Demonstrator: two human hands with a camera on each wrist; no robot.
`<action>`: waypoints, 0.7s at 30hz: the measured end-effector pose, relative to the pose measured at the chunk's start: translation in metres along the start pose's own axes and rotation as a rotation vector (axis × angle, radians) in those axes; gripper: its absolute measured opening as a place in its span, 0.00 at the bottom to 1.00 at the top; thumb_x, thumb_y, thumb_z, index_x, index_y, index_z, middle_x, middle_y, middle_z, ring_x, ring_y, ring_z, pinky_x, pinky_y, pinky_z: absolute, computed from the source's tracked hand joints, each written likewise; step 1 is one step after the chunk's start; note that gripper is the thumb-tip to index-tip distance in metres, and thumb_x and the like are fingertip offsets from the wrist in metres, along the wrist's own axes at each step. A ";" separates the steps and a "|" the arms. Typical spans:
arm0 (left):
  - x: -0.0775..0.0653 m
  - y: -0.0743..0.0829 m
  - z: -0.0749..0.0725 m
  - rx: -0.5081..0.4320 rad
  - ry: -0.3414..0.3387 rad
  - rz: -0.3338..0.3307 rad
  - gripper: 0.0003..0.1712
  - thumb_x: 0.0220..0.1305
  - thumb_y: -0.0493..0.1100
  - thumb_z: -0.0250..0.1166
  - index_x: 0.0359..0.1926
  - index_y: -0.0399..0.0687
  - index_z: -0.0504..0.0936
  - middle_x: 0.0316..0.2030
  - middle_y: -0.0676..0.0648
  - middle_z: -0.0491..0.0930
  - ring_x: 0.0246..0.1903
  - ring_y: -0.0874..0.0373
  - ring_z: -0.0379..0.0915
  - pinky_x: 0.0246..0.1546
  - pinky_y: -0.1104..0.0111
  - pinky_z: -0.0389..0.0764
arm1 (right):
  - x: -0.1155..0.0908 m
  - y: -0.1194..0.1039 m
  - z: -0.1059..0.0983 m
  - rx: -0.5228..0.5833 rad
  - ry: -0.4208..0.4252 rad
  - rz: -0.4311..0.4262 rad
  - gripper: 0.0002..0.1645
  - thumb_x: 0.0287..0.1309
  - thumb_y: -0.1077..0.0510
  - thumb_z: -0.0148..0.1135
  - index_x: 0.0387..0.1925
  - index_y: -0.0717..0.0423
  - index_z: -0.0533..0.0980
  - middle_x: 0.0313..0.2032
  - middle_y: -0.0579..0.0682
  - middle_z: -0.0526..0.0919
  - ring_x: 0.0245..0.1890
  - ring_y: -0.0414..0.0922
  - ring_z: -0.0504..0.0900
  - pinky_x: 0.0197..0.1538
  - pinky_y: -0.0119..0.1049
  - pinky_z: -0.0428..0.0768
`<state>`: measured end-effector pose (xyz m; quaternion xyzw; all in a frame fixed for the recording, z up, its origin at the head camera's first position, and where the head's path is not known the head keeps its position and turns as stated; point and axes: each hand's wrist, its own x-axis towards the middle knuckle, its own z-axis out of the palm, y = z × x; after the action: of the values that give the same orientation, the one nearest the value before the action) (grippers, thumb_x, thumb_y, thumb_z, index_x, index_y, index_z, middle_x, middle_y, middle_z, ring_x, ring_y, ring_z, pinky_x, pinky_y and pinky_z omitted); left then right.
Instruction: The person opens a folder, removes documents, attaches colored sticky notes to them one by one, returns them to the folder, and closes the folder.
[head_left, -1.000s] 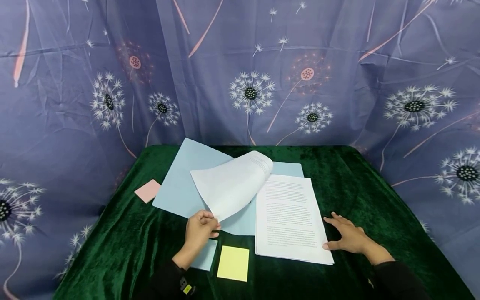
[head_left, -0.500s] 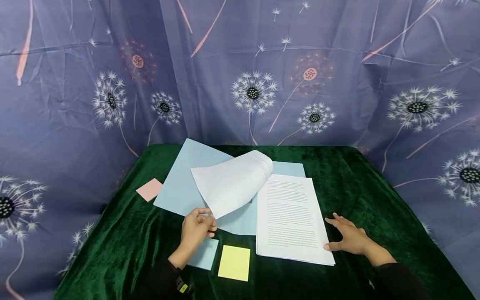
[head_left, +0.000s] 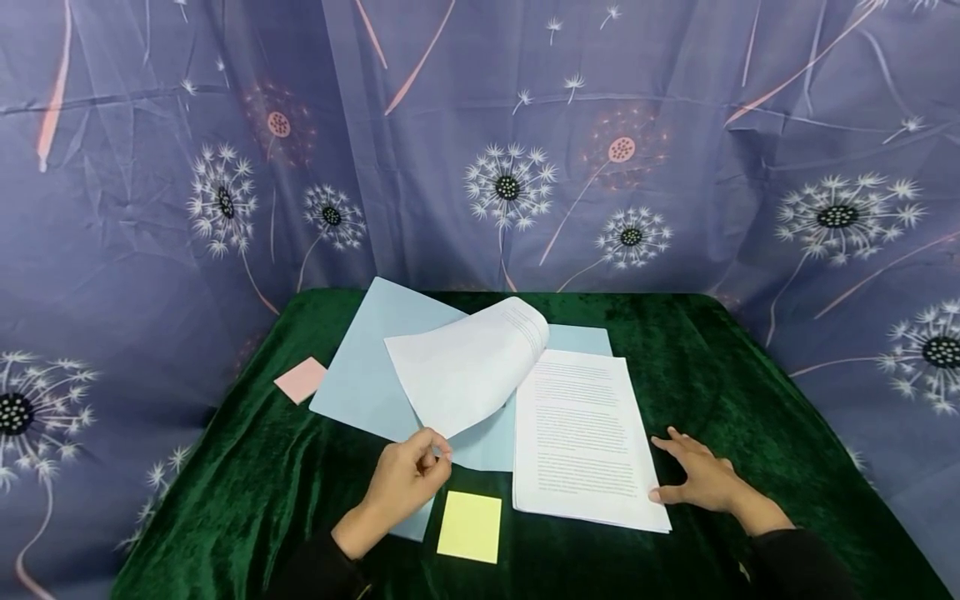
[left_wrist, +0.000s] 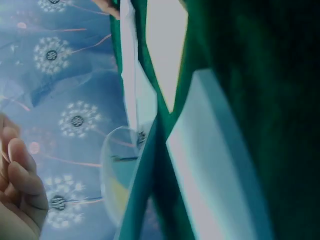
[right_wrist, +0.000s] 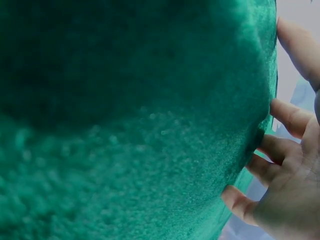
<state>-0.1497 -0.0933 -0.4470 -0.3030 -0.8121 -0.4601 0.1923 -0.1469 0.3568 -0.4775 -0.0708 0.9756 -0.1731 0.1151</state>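
Above the table my left hand [head_left: 401, 479] pinches a white sheet of paper [head_left: 461, 367] at its near corner, which the fingers cover. The sheet bows over in a loose curl toward the printed stack of papers [head_left: 577, 442], lying partly on the blue folder [head_left: 356, 367]. In the left wrist view the same hand [left_wrist: 20, 185] shows curled fingers, its fingertips partly out of frame. My right hand [head_left: 697, 475] rests with spread fingers at the stack's right edge, thumb at the paper. The right wrist view shows those fingers [right_wrist: 290, 115] against the green cloth.
A yellow sticky-note pad [head_left: 470, 527] lies left of the stack's near end. Beside it a blue pad [head_left: 416, 523] is partly covered by my left hand, and a pink one [head_left: 301, 381] lies by the folder. Green velvet cloth [head_left: 750, 383] covers the table before a patterned curtain [head_left: 675, 100].
My left hand first shifts slightly left, then comes right and nearer with its fingers curled in; the sheet's near corner shifts a little with it. My right hand stays at the stack's edge.
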 end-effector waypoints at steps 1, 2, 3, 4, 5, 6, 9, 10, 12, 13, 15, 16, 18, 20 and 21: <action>0.000 0.001 -0.002 0.017 0.000 0.066 0.11 0.53 0.29 0.61 0.31 0.50 0.76 0.12 0.64 0.58 0.11 0.76 0.51 0.11 0.80 0.57 | 0.000 0.000 0.000 0.003 0.001 0.001 0.58 0.36 0.32 0.70 0.63 0.63 0.64 0.64 0.73 0.52 0.61 0.71 0.51 0.46 0.71 0.53; 0.001 0.002 -0.005 0.033 0.007 0.118 0.11 0.53 0.29 0.61 0.31 0.50 0.76 0.12 0.64 0.57 0.11 0.76 0.51 0.12 0.81 0.57 | 0.000 0.000 0.000 0.007 0.001 0.001 0.58 0.36 0.32 0.70 0.63 0.63 0.64 0.64 0.73 0.52 0.61 0.71 0.51 0.46 0.71 0.53; 0.002 0.003 -0.008 0.055 0.025 0.156 0.10 0.53 0.29 0.61 0.31 0.50 0.76 0.12 0.64 0.58 0.11 0.77 0.51 0.12 0.82 0.57 | 0.000 0.001 0.000 0.005 0.002 -0.002 0.58 0.36 0.33 0.70 0.63 0.63 0.64 0.64 0.73 0.52 0.61 0.71 0.51 0.45 0.71 0.53; 0.004 0.002 -0.012 0.071 0.054 0.187 0.10 0.52 0.30 0.61 0.31 0.50 0.76 0.12 0.63 0.59 0.11 0.77 0.52 0.12 0.82 0.58 | -0.001 0.001 0.000 0.004 0.004 -0.004 0.58 0.36 0.33 0.70 0.63 0.63 0.64 0.64 0.73 0.52 0.61 0.71 0.51 0.46 0.71 0.53; 0.006 0.001 -0.018 0.090 0.087 0.204 0.09 0.51 0.31 0.60 0.31 0.50 0.77 0.12 0.63 0.60 0.11 0.76 0.53 0.13 0.82 0.59 | -0.001 0.001 0.000 0.005 0.004 -0.004 0.58 0.36 0.33 0.70 0.63 0.63 0.64 0.64 0.73 0.52 0.61 0.71 0.51 0.46 0.71 0.53; 0.009 -0.001 -0.024 0.105 0.125 0.215 0.09 0.50 0.31 0.60 0.30 0.49 0.77 0.12 0.62 0.61 0.11 0.76 0.54 0.12 0.81 0.60 | -0.001 0.001 0.000 0.005 0.005 -0.005 0.58 0.36 0.32 0.70 0.63 0.63 0.64 0.64 0.73 0.52 0.61 0.71 0.51 0.46 0.71 0.53; 0.017 -0.010 -0.045 0.157 0.265 0.226 0.07 0.47 0.32 0.61 0.29 0.47 0.78 0.11 0.62 0.63 0.11 0.73 0.57 0.12 0.78 0.61 | -0.001 0.001 0.000 0.000 0.003 -0.005 0.58 0.36 0.32 0.70 0.63 0.63 0.63 0.64 0.73 0.52 0.61 0.71 0.51 0.46 0.71 0.54; 0.020 -0.014 -0.054 0.176 0.313 0.229 0.07 0.46 0.32 0.61 0.28 0.46 0.78 0.11 0.61 0.64 0.10 0.72 0.57 0.11 0.77 0.61 | -0.001 0.000 0.000 0.000 0.003 -0.005 0.58 0.36 0.32 0.69 0.63 0.63 0.63 0.64 0.73 0.52 0.61 0.71 0.51 0.46 0.71 0.54; 0.025 -0.023 -0.071 0.224 0.403 0.209 0.06 0.45 0.32 0.62 0.27 0.45 0.79 0.10 0.61 0.64 0.10 0.70 0.58 0.11 0.75 0.61 | -0.001 0.000 -0.001 0.000 0.000 -0.002 0.58 0.36 0.32 0.69 0.63 0.63 0.63 0.64 0.73 0.52 0.61 0.71 0.51 0.46 0.71 0.54; 0.027 -0.028 -0.079 0.253 0.446 0.195 0.06 0.43 0.31 0.63 0.26 0.44 0.80 0.10 0.61 0.65 0.10 0.70 0.58 0.12 0.75 0.61 | -0.001 0.000 -0.001 0.003 -0.002 -0.001 0.58 0.36 0.32 0.69 0.63 0.63 0.63 0.64 0.73 0.52 0.61 0.71 0.51 0.46 0.71 0.54; 0.029 -0.040 -0.096 0.304 0.523 0.136 0.06 0.41 0.30 0.63 0.25 0.43 0.81 0.09 0.59 0.66 0.10 0.69 0.60 0.12 0.74 0.61 | -0.001 0.000 -0.001 0.006 -0.002 0.000 0.58 0.37 0.32 0.70 0.63 0.63 0.63 0.64 0.73 0.52 0.61 0.71 0.50 0.46 0.70 0.53; 0.030 -0.046 -0.104 0.327 0.552 0.092 0.06 0.41 0.30 0.64 0.25 0.42 0.81 0.09 0.58 0.66 0.10 0.70 0.60 0.13 0.73 0.62 | -0.001 0.000 -0.001 0.009 -0.002 -0.001 0.58 0.37 0.32 0.70 0.63 0.63 0.63 0.64 0.73 0.52 0.61 0.71 0.50 0.46 0.70 0.53; 0.029 -0.061 -0.119 0.365 0.580 -0.015 0.05 0.42 0.30 0.64 0.25 0.41 0.81 0.09 0.56 0.67 0.11 0.71 0.59 0.17 0.73 0.62 | -0.001 0.000 -0.001 0.012 -0.001 -0.004 0.58 0.37 0.32 0.70 0.63 0.63 0.63 0.64 0.73 0.51 0.61 0.71 0.50 0.46 0.70 0.53; 0.027 -0.077 -0.131 0.401 0.565 -0.130 0.04 0.45 0.31 0.63 0.26 0.41 0.81 0.10 0.54 0.69 0.11 0.72 0.58 0.20 0.71 0.62 | -0.002 -0.001 -0.001 0.011 0.000 -0.010 0.58 0.37 0.32 0.69 0.63 0.64 0.63 0.64 0.74 0.52 0.61 0.71 0.50 0.45 0.71 0.54; 0.025 -0.084 -0.135 0.421 0.541 -0.185 0.04 0.47 0.32 0.63 0.27 0.41 0.81 0.11 0.54 0.70 0.11 0.71 0.58 0.21 0.70 0.63 | -0.002 -0.001 -0.001 0.010 0.000 -0.012 0.58 0.37 0.32 0.69 0.63 0.64 0.63 0.64 0.74 0.52 0.61 0.71 0.50 0.45 0.71 0.54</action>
<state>-0.2201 -0.2352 -0.4173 -0.0490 -0.8328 -0.3618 0.4162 -0.1454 0.3565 -0.4761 -0.0759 0.9742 -0.1788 0.1145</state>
